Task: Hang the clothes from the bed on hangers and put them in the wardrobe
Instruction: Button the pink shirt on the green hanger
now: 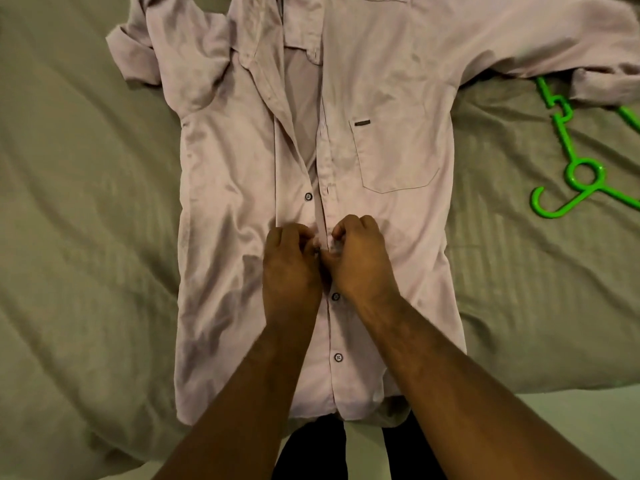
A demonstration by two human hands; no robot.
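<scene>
1. The pink shirt lies face up on the bed cover. Its long axis runs straight away from the person, with the collar at the far end and the hem at the near edge of the bed.
2. One sleeve is bunched up on the shirt's left. The other stretches out to its right.
3. At the shirt's mid-front, the left hand and right hand meet, fingers curled, each pinching one front edge.
4. Nearer the hem than the hands, two buttons are fastened. Beyond the hands the front gapes open up to the collar.
5. A green hanger lies to the shirt's right, with its hook toward the hem end and one arm tucked under the outstretched sleeve.
6. The cover is olive, faintly striped and creased. Below the hem are dark trouser legs and a paler surface.
</scene>
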